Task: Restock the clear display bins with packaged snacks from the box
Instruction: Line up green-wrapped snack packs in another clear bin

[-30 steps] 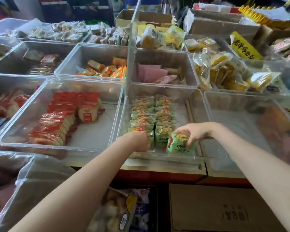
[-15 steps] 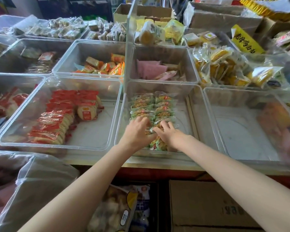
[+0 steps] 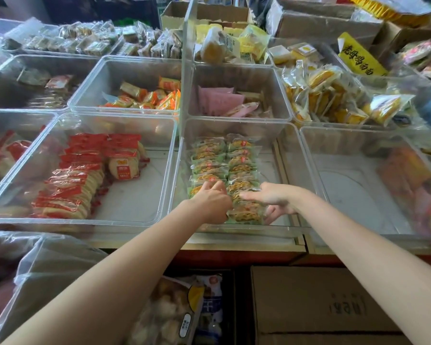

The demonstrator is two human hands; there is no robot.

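In the head view, both hands work in the middle near clear bin (image 3: 281, 155), where the green snack packets (image 3: 224, 160) lie in 2 neat rows, probably so that they show well and more can fit. The left hand (image 3: 210, 202) curls its fingers on the near packets of the left row. The right hand (image 3: 271, 197) lies flat, fingers straight, pressing the nearest packet (image 3: 245, 214) against the row. To the right of the rows the bin floor is free. The cardboard box (image 3: 321, 307) stands below, near the person.
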